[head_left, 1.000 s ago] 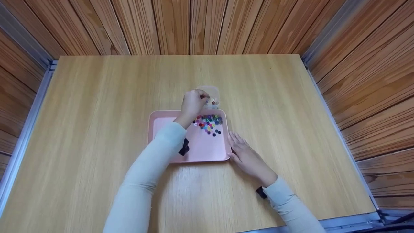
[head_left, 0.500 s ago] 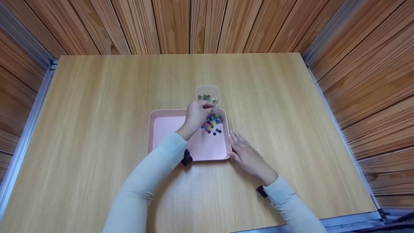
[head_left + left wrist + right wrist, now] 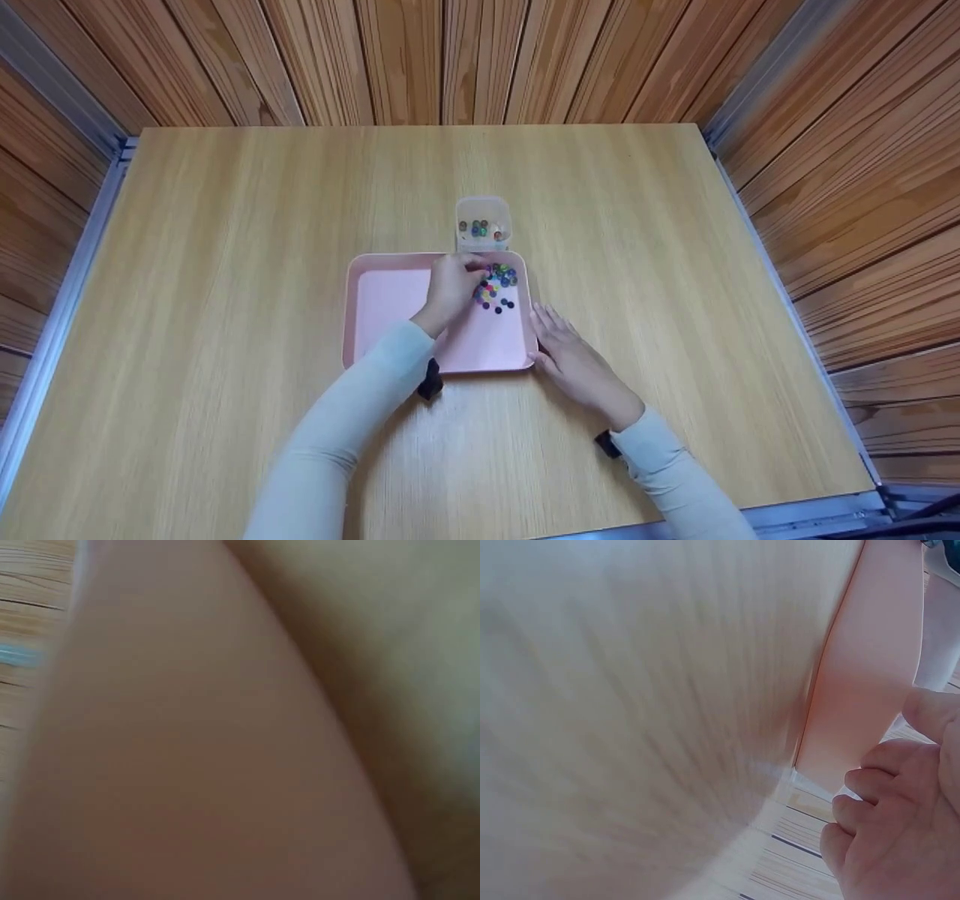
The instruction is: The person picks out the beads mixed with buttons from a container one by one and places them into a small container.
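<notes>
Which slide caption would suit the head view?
Left grip at colourful beads in a pink tray, right grip beside it.

Head view high, facing down; wrist views close; head, right wrist share tray.

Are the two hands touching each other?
Apart. The head view shows it: the left hand is over the tray, the right hand at its right side, with bare pink between.

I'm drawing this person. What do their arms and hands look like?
The left sleeve and right sleeve are long, plain and pale, with a faint greenish tint. The left hand and right hand wear no gloves. Small black blocks, probably wrist cameras, show near both hands.
</notes>
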A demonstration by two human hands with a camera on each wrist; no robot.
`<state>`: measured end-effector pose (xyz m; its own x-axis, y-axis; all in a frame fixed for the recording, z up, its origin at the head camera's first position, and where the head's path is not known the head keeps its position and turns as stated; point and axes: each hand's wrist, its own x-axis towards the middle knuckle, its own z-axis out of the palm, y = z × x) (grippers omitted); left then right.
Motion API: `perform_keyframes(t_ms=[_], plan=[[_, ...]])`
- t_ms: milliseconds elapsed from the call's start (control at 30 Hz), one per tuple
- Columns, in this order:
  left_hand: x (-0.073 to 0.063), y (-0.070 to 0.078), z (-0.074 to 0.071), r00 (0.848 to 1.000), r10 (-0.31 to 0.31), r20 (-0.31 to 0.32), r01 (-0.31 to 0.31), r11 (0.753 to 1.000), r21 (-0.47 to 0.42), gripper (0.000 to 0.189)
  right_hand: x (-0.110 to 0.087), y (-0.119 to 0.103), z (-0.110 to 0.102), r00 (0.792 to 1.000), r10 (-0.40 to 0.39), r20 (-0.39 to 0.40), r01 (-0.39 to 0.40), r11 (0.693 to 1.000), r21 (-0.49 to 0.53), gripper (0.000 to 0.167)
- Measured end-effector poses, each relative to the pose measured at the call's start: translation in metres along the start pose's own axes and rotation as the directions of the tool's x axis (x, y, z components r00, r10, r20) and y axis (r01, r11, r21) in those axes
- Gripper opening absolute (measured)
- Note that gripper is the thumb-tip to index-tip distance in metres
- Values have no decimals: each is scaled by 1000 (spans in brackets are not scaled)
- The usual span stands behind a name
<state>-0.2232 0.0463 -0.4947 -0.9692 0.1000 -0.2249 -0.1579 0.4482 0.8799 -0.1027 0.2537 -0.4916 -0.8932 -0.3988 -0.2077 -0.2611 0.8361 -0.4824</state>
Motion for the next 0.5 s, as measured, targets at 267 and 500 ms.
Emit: perform_keyframes(t_ms=[267, 500], plan=[[2, -11, 6, 999, 32, -11, -31, 996, 78, 23, -2, -1, -1, 1000, 18, 15, -18, 1000, 11, 63], [0, -10, 9, 1000, 18, 2, -18, 995, 97, 23, -1, -1, -2, 1000, 25, 17, -25, 1000, -1, 63]])
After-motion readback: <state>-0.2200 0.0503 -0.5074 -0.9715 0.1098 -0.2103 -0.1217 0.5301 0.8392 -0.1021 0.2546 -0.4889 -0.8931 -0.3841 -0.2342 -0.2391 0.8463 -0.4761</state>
